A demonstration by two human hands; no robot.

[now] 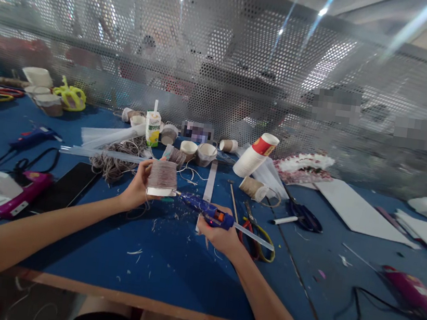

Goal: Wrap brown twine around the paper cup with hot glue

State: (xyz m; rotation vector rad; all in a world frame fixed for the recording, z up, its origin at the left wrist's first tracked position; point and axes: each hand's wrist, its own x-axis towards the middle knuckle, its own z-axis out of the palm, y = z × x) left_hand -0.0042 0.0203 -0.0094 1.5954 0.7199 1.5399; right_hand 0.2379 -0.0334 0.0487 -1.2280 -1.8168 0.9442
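My left hand (138,188) is closed around a paper cup wrapped in brown-grey twine (163,175); the cup's white rim faces down toward me. In my right hand (221,234) is a blue hot glue gun (207,210), with a clear glue stick (254,236) sticking out of its back. The gun's nozzle points left and meets, or nearly meets, the cup near its white rim. My right fingers wrap the handle, partly hidden behind the gun. Just behind the cup lies a heap of loose twine (117,160).
Scissors (267,248) lie beside my right wrist, with a ruler (211,180) farther back. Stacked paper cups (255,157), a drink carton (152,128) and several twine-wrapped cups stand toward the perforated metal screen (227,51). Magenta glue guns (414,294) with cords lie at both sides.
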